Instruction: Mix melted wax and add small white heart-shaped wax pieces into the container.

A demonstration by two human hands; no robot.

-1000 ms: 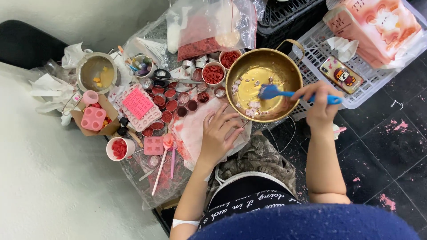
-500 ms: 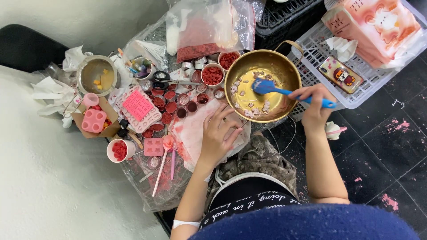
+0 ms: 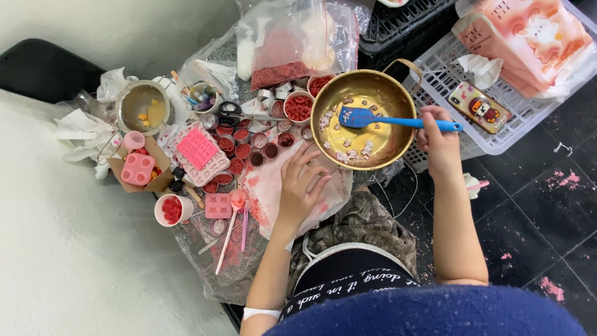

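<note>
Dark tiled floor (image 3: 541,186), pink-spattered

Spatula (image 3: 367,117) blade shifted left in the brass bowl (image 3: 367,84): 1 s ago it sat right of centre, at 0.5 s near the middle, now over the left half of the yellow melt. Handle went from tilted down to the right to almost level. Right hand (image 3: 439,140) followed, a bit left, grip unchanged. Pale chunks, earlier lumped at lower left, now spread in an arc along the left and bottom wall. Left hand (image 3: 300,186) crept slightly toward the bowl's rim.
</note>
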